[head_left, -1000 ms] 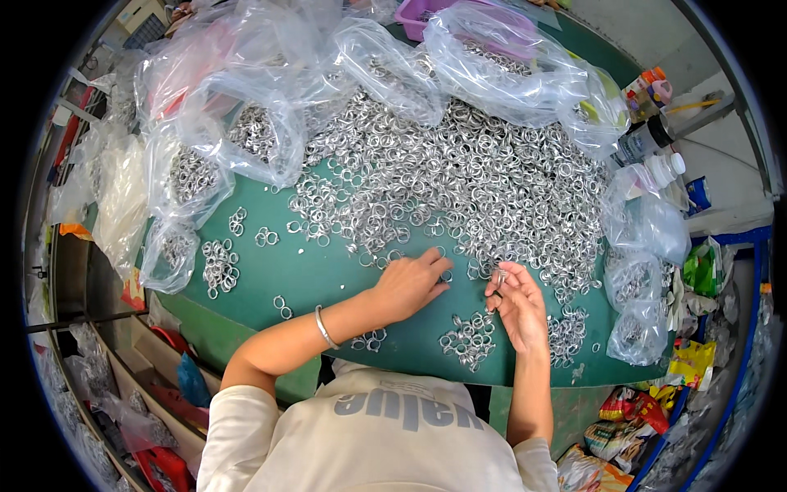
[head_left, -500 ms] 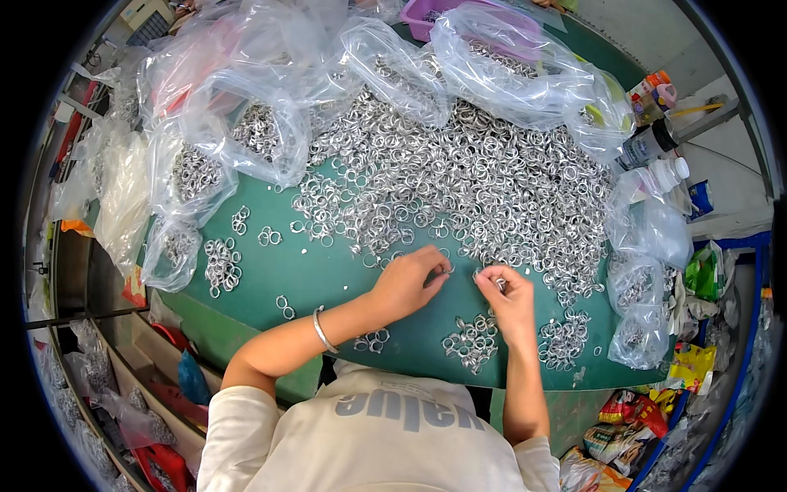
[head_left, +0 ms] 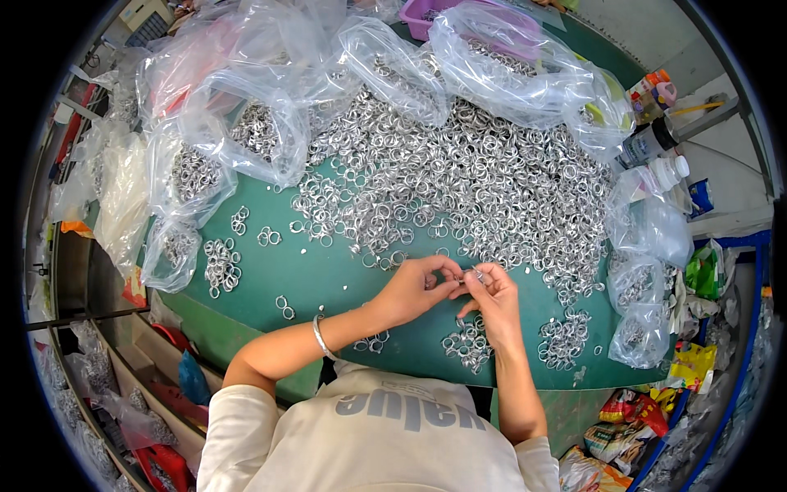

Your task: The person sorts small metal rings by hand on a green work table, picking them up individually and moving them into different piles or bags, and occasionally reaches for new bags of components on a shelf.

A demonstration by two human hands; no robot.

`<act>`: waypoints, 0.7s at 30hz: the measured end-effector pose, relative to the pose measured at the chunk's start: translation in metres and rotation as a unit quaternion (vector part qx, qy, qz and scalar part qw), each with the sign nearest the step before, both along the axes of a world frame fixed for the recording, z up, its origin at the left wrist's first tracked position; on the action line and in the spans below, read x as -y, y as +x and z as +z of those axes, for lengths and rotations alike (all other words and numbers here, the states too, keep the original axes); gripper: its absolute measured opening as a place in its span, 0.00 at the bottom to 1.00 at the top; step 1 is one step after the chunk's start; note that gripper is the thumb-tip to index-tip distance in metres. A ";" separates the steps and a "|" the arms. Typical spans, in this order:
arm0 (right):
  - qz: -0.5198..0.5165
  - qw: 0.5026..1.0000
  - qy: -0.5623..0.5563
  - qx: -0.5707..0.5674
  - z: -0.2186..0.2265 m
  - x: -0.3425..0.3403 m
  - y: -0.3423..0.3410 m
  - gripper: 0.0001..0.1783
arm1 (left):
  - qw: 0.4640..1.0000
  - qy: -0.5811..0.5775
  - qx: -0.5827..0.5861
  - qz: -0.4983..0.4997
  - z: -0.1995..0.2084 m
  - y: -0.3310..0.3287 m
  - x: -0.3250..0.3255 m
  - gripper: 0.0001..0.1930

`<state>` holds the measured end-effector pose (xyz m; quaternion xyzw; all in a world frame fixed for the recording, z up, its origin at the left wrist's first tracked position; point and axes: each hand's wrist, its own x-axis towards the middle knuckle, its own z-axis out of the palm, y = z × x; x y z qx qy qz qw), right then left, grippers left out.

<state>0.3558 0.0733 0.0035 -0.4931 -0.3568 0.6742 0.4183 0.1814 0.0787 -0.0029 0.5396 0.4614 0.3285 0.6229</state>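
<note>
My left hand (head_left: 416, 289) and my right hand (head_left: 494, 297) meet above the near middle of the green table, their fingertips touching. The right one is closed in a pinch on a small silver ring (head_left: 478, 275). My left thumb and forefinger are pressed together at the same spot, and what lies between them is too small to make out. Just beyond the hands spreads a big heap of silver metal rings (head_left: 484, 180). A small pile of rings (head_left: 467, 344) lies beneath my right wrist, and a few rings (head_left: 373, 340) lie by my left forearm.
Clear plastic bags of rings (head_left: 197, 176) line the table's left and far sides, with more bags (head_left: 639, 312) at the right. Separate piles lie left (head_left: 222, 266) and right (head_left: 564, 340). A purple basket (head_left: 418, 20) stands at the back. Bottles (head_left: 648, 146) stand on the right.
The gap between my hands has closed: the right hand has moved left and the left hand slightly right, so their fingertips now meet. The heap and piles look the same.
</note>
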 end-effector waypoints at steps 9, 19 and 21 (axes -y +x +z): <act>-0.082 0.989 0.038 0.118 0.006 0.018 0.061 0.05 | 0.998 0.025 0.008 0.049 0.014 -0.002 0.002 0.14; 0.007 0.706 0.103 0.701 0.035 0.053 0.142 0.12 | 0.900 0.291 -0.323 0.026 -0.003 -0.004 -0.011 0.10; 0.013 0.650 0.153 0.744 0.040 0.050 0.131 0.12 | 0.884 0.302 -0.355 0.021 -0.006 0.008 -0.018 0.10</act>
